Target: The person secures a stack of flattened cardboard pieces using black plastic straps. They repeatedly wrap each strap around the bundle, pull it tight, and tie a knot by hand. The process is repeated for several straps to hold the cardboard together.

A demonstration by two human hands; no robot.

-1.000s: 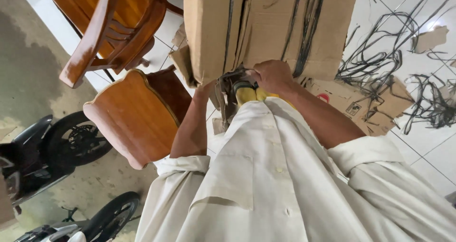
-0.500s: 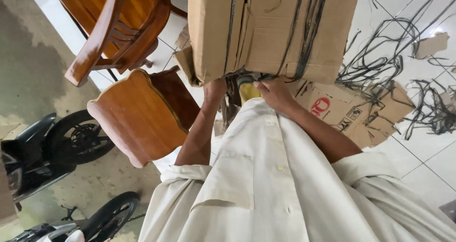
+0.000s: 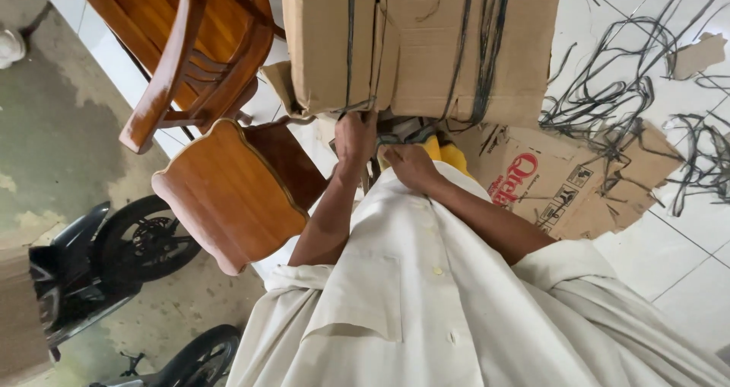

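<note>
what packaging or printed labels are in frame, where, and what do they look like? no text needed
Large cardboard box: top centre, brown, rectangular, bound with dark straps; the left hand grips at its lower edge, the right hand is just below it.
Flattened cardboard carton: on the tiled floor right of the hands, brown, torn, with red lettering and small black pictograms.
Cardboard scrap: upper right, small, brown, among loose black straps.

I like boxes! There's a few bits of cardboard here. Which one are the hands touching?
The big upright cardboard box wrapped in black straps. The left hand grips its bottom edge, the right hand just below. The other cardboard lies flattened on the floor, untouched.
</note>
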